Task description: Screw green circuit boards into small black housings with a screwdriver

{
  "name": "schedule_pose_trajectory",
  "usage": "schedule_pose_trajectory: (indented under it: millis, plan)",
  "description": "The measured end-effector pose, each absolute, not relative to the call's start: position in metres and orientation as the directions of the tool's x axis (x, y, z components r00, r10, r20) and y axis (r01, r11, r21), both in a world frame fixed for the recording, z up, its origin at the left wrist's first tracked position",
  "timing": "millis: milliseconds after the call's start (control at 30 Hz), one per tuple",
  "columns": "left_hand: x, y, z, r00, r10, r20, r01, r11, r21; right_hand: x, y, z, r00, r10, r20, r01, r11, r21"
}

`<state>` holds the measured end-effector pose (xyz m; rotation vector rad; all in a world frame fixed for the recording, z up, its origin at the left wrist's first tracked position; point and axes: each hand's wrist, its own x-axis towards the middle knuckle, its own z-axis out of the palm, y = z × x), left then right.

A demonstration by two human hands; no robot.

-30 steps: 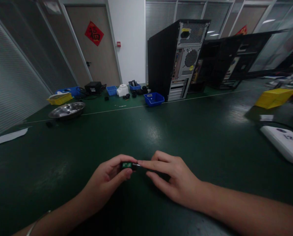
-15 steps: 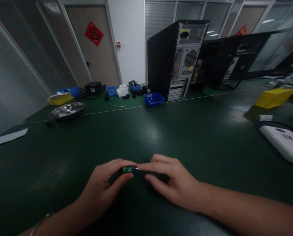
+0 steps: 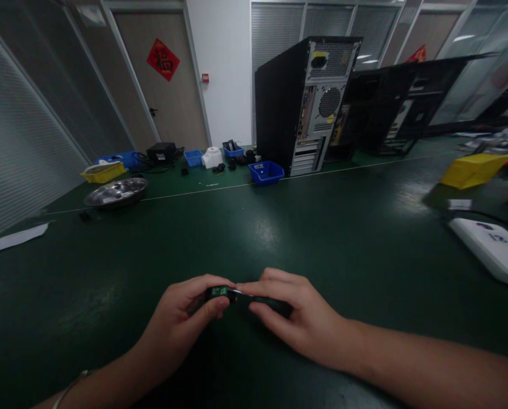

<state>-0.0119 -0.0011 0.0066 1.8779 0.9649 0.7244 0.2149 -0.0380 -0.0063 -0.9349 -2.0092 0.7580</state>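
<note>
My left hand (image 3: pixel 181 318) pinches a small black part with a green circuit board (image 3: pixel 218 292) between thumb and forefinger, just above the dark green table (image 3: pixel 254 227). My right hand (image 3: pixel 296 315) meets it from the right, its thumb and forefinger closed on a thin metal end (image 3: pixel 239 293) sticking out of the part. What else the right hand holds underneath is hidden. Both hands sit near the table's front edge, at the middle.
A black computer tower (image 3: pixel 305 102) stands at the back, with a blue bin (image 3: pixel 265 171) beside it. A metal dish (image 3: pixel 115 191) and yellow tray (image 3: pixel 104 171) lie far left, a white device (image 3: pixel 490 249) and yellow bin (image 3: pixel 473 169) right. Paper (image 3: pixel 13 238) lies left.
Both hands have shifted slightly nearer to me and closed in on the small part. The part has tilted a little; the grip is the same.
</note>
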Motion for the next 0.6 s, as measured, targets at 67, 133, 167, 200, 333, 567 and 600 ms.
schedule_pose_trajectory:
  millis: [67,133,167,200,333,567,600]
  plan:
    - [-0.0120,-0.0008,0.0073,0.531,0.839,0.116,0.357,-0.346,0.868,0.2149,-0.0381,-0.0069,-0.433,0.812,0.392,0.371,0.557,-0.743]
    - [-0.0122,-0.0005,0.0079,0.530,0.836,0.143,0.386,-0.387,0.837,0.2149,-0.0378,-0.0071,-0.443,0.813,0.378,0.393,0.555,-0.733]
    - [-0.0123,-0.0004,0.0080,0.531,0.835,0.148,0.398,-0.399,0.826,0.2150,-0.0376,-0.0070,-0.447,0.813,0.372,0.399,0.554,-0.730]
    - [-0.0123,-0.0002,0.0081,0.533,0.833,0.148,0.402,-0.403,0.822,0.2151,-0.0373,-0.0067,-0.450,0.813,0.370,0.400,0.554,-0.730]
    - [-0.0114,0.0004,0.0076,0.548,0.829,0.111,0.361,-0.355,0.862,0.2159,-0.0370,-0.0052,-0.451,0.807,0.382,0.362,0.556,-0.748]
    - [-0.0097,-0.0002,0.0062,0.543,0.838,0.055,0.279,-0.242,0.929,0.2145,-0.0379,-0.0055,-0.438,0.802,0.407,0.319,0.561,-0.763]
    - [-0.0096,-0.0003,0.0058,0.539,0.842,0.039,0.277,-0.220,0.935,0.2144,-0.0377,-0.0054,-0.436,0.803,0.406,0.319,0.560,-0.764]
